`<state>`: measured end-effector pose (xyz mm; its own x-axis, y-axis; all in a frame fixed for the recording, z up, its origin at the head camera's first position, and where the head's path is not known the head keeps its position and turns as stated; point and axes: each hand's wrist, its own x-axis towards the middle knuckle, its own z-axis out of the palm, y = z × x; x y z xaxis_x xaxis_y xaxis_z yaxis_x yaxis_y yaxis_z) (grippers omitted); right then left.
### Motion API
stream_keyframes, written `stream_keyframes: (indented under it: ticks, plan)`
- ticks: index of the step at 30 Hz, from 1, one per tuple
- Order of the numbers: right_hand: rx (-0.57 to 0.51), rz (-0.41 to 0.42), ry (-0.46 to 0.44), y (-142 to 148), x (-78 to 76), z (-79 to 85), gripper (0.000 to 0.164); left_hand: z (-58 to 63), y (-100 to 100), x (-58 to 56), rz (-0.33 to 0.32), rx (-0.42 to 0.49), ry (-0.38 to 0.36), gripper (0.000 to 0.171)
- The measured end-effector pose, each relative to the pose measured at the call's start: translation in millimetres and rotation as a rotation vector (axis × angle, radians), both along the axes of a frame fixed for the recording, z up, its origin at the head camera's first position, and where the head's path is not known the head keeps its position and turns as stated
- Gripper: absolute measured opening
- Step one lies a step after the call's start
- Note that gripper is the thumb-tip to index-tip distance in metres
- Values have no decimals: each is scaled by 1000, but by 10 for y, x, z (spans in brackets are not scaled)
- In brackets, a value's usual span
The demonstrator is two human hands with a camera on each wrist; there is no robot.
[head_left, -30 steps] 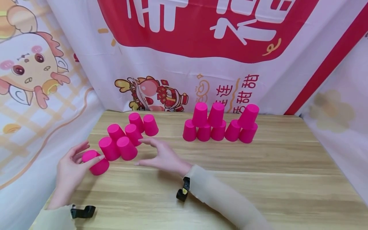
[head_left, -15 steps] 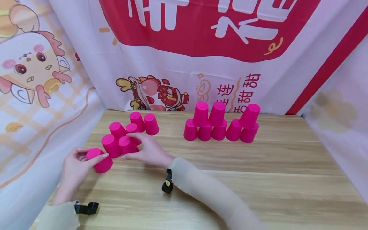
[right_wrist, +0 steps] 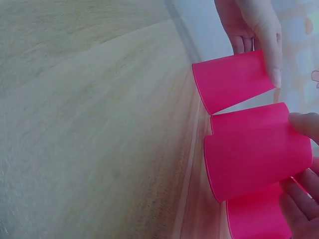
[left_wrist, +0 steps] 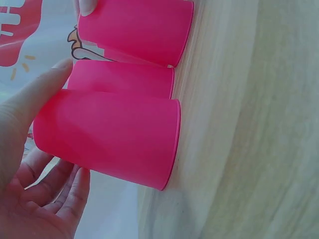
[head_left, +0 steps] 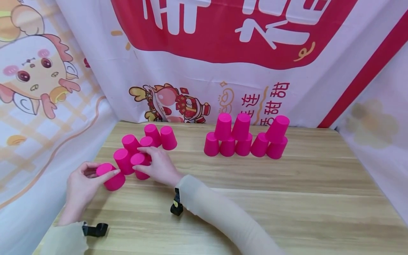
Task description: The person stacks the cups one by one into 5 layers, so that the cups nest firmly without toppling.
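Observation:
At the left of the table, my left hand (head_left: pixel 81 182) holds a pink cup (head_left: pixel 111 179) that stands mouth down, thumb on one side and fingers on the other. The left wrist view shows this cup (left_wrist: pixel 109 137) with its rim right at the wood. Just to its right, my right hand (head_left: pixel 160 164) grips a second upside-down pink cup (head_left: pixel 140 168) between thumb and fingers. That cup (right_wrist: pixel 256 164) fills the lower right of the right wrist view. Behind the two held cups, several more pink cups (head_left: pixel 122 161) stand upside down in a slanting cluster, one partly hidden by my right hand.
Toward the back right stands a stack of pink cups (head_left: pixel 227 147), a lower row with three cups (head_left: pixel 241 127) on top. The wooden table (head_left: pixel 271 202) meets a printed cloth (head_left: pixel 197 78) at the back and another cloth (head_left: pixel 47 117) at the left.
My right hand has moved left from beside the cluster and now grips its front cup. The left hand, still on its cup, has shifted slightly right toward the cluster. The back stack stays put.

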<state>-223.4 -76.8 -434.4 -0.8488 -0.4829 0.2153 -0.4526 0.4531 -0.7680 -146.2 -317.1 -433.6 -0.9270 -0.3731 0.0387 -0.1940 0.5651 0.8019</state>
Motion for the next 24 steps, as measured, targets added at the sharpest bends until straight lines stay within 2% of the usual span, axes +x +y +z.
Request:
stream_keyframes:
  ticks: [6,12,17,24]
  plan:
    - [35,13,-1,17,8,5,58,16,-6,15,-28,4,17,70]
    - [-30,21,-59,135,4,64,55,11,4,5,-63,-42,31,76]
    - [-59,39,-80,280,-2,121,55,14,22,-7,-60,-49,13,81]
    - [-53,53,-102,499,6,172,54,2,23,0,-49,-51,14,78]
